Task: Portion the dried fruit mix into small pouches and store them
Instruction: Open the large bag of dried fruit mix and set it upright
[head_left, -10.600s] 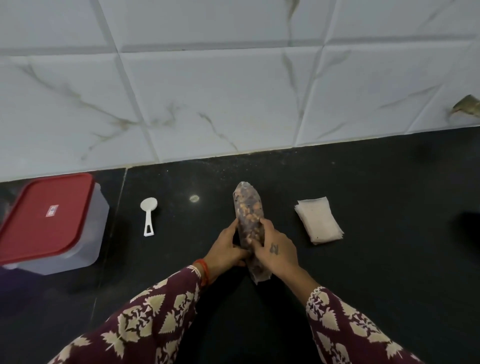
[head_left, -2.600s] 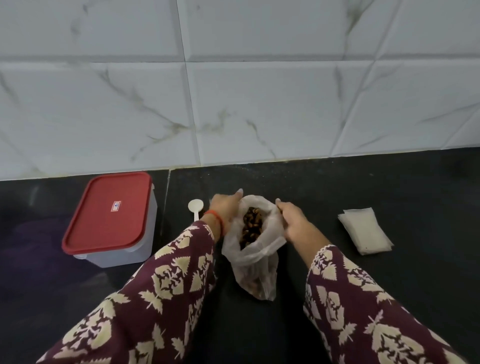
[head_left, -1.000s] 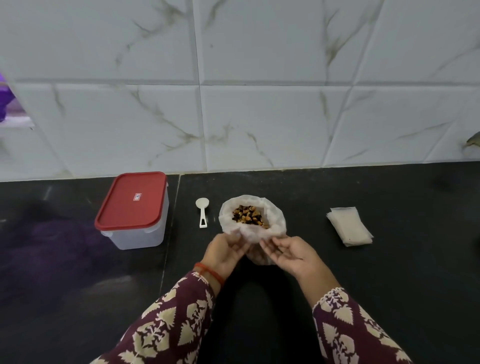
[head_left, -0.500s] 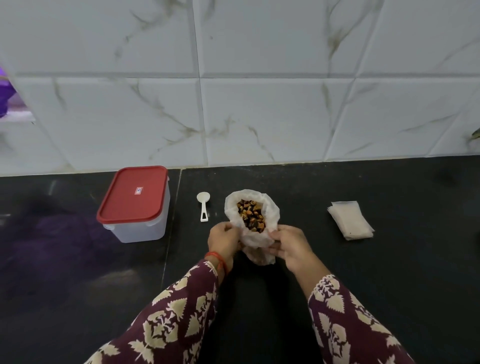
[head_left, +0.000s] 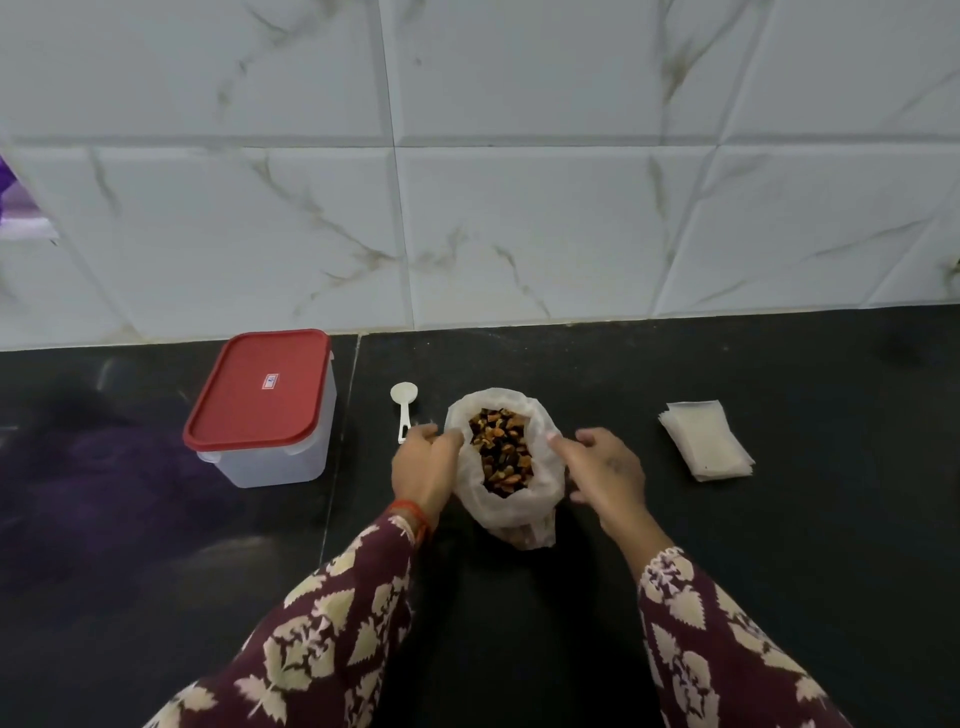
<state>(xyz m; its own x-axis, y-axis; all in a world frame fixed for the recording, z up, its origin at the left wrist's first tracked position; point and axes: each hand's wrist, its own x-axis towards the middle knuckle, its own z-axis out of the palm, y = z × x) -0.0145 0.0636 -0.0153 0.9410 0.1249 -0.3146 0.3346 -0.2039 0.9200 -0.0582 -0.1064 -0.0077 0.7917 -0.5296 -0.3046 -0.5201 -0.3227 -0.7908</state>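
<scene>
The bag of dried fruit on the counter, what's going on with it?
A person has the bag standing open on the black counter, fruit mix showing inside. The left hand grips its rim; the right hand is open beside the other edge. The scoop, pouches and lidded box lie untouched. No portioning yet.

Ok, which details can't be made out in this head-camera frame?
- Container: contents hidden by the red lid and cloudy walls.
- Lid label: too small to read.
- Pouch stack: count not discernible, edges merge.
- Bag: fruit depth hidden by folded plastic.
- Left hand: fingertips hidden behind the bag rim.
- Purple object: cut by left edge.
</scene>
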